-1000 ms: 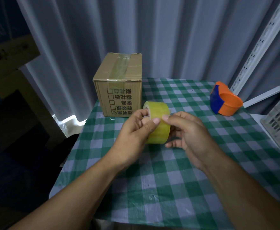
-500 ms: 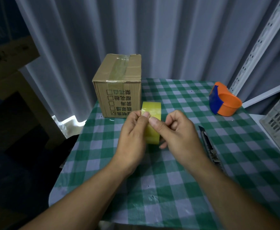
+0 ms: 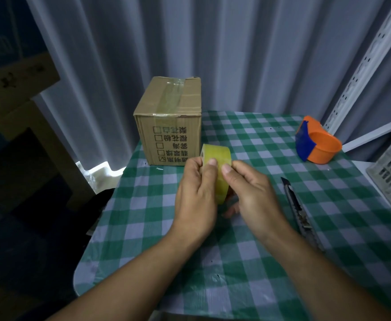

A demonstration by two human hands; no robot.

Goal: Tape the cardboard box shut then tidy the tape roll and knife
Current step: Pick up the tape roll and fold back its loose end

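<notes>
A: Status?
B: Both hands, left hand (image 3: pixel 195 193) and right hand (image 3: pixel 251 193), pinch the tape roll (image 3: pixel 217 167) just in front of the cardboard box (image 3: pixel 169 121); knife (image 3: pixel 298 209) lies right of them.
A: Step?
B: Probably hunting the tape end. Next: peel it free.

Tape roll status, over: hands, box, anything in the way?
Both hands, left hand and right hand, grip the tape roll above the table. Cardboard box already has tape along its top. Knife lies right of the hands; nothing blocks the box.
</notes>
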